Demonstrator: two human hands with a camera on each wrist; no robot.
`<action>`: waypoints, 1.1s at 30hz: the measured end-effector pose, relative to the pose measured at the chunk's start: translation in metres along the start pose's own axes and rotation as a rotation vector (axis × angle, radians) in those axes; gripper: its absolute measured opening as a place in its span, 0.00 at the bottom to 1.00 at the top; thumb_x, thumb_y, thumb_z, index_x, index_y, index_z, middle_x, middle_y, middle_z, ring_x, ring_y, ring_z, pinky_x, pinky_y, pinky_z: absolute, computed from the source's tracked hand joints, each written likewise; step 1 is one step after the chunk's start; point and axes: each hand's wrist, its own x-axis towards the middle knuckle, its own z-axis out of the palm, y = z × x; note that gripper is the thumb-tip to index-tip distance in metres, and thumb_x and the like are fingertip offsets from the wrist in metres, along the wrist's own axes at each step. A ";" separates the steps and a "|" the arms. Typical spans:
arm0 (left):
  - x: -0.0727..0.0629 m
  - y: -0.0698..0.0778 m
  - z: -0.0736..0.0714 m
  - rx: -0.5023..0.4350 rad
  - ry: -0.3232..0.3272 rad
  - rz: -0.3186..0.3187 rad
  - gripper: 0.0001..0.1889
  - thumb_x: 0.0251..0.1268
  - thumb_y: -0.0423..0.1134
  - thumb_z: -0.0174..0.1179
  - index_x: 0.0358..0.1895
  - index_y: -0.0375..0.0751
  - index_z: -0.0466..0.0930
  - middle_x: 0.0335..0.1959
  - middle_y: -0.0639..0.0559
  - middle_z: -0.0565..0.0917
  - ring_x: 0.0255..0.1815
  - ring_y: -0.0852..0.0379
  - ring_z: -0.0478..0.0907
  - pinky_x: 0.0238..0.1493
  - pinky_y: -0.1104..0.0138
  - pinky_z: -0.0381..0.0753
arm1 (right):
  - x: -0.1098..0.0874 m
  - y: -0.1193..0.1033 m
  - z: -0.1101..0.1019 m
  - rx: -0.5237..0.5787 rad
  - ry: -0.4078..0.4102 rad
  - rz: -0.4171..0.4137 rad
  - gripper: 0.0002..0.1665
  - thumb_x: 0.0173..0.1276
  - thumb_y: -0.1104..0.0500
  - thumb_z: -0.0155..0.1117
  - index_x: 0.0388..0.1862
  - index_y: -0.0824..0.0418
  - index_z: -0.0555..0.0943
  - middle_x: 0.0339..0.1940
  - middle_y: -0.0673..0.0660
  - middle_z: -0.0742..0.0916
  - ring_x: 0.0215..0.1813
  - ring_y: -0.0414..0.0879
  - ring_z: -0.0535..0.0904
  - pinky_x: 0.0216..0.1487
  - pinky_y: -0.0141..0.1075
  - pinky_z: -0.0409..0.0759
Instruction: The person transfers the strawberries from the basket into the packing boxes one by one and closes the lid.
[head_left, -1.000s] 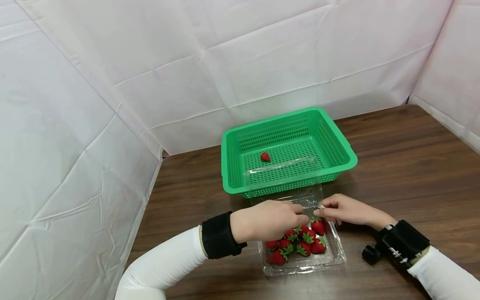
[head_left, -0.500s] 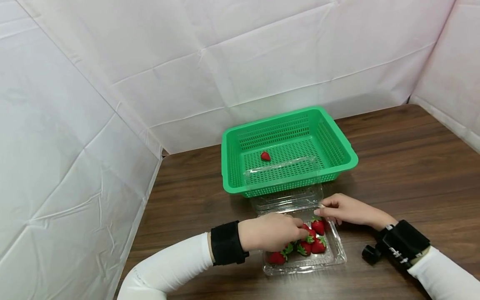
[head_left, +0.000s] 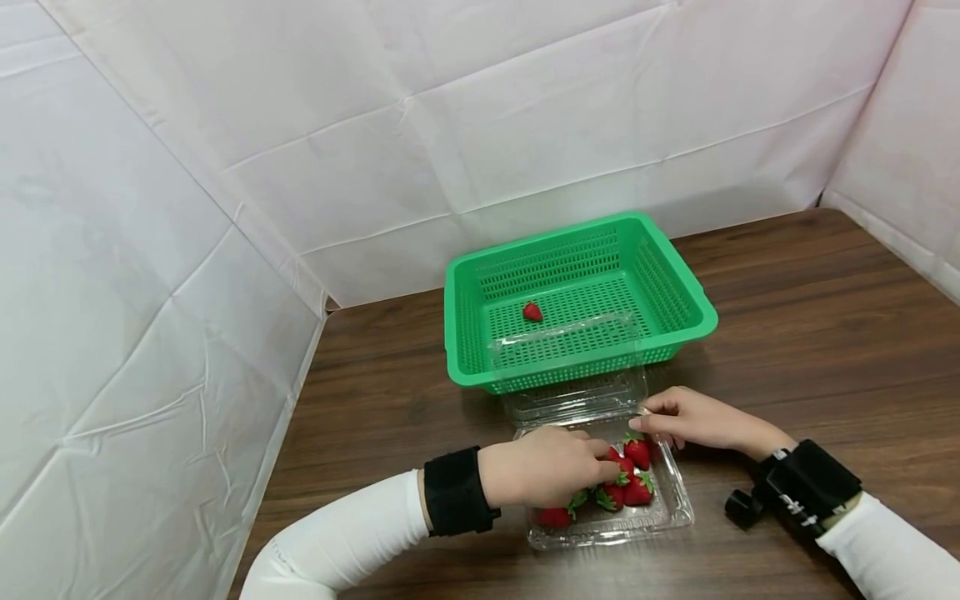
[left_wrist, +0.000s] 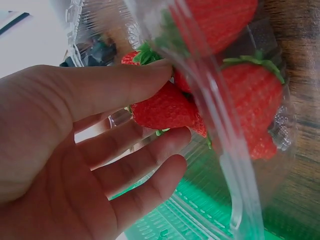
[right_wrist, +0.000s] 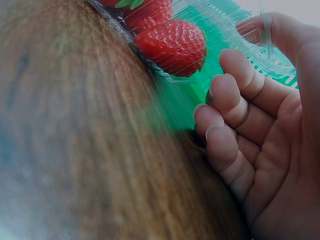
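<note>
An open clear plastic clamshell box [head_left: 611,531] holds several red strawberries [head_left: 638,490] with green leaves. My left hand [head_left: 546,468] reaches over its left side. In the left wrist view, the thumb and fingers [left_wrist: 170,140] close around one strawberry [left_wrist: 162,107] among the others. At the box's far right corner, my right hand [head_left: 693,419] pinches the rim, thumb inside and the other fingers [right_wrist: 223,145] curled outside. One strawberry [right_wrist: 172,48] shows through the wall near those fingers. The left hand hides part of the fruit in the head view.
Behind the box stands a green perforated basket [head_left: 581,237] with a single strawberry [head_left: 532,312] in it. The box's clear lid [head_left: 566,342] leans back over the basket's front rim. White sheeting [head_left: 450,150] encloses the brown wooden table [head_left: 795,308] at the back and sides.
My left hand has come down and slightly right, nearer the front of the box, and its fingers have settled among the strawberries. The right hand stays at the box's corner.
</note>
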 end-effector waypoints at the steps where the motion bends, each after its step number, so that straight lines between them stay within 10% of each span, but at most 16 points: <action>1: 0.000 0.000 0.000 -0.003 0.002 0.002 0.15 0.67 0.31 0.63 0.53 0.54 0.80 0.44 0.61 0.80 0.38 0.63 0.77 0.33 0.71 0.76 | 0.000 0.000 0.000 0.000 0.000 0.000 0.19 0.80 0.55 0.57 0.23 0.53 0.74 0.18 0.41 0.73 0.20 0.34 0.72 0.22 0.34 0.76; 16: -0.008 -0.004 -0.013 0.044 0.092 0.003 0.11 0.73 0.36 0.60 0.54 0.54 0.81 0.38 0.60 0.78 0.33 0.64 0.73 0.29 0.74 0.69 | 0.000 0.000 0.000 0.005 0.001 0.000 0.20 0.80 0.55 0.57 0.23 0.53 0.74 0.18 0.42 0.73 0.19 0.35 0.72 0.22 0.35 0.76; 33: -0.043 -0.021 -0.078 0.119 0.580 -0.033 0.12 0.70 0.44 0.66 0.53 0.49 0.84 0.48 0.56 0.84 0.49 0.59 0.81 0.51 0.72 0.78 | 0.000 -0.002 -0.001 0.021 -0.004 -0.002 0.19 0.80 0.55 0.56 0.24 0.54 0.74 0.18 0.43 0.73 0.19 0.34 0.71 0.21 0.35 0.75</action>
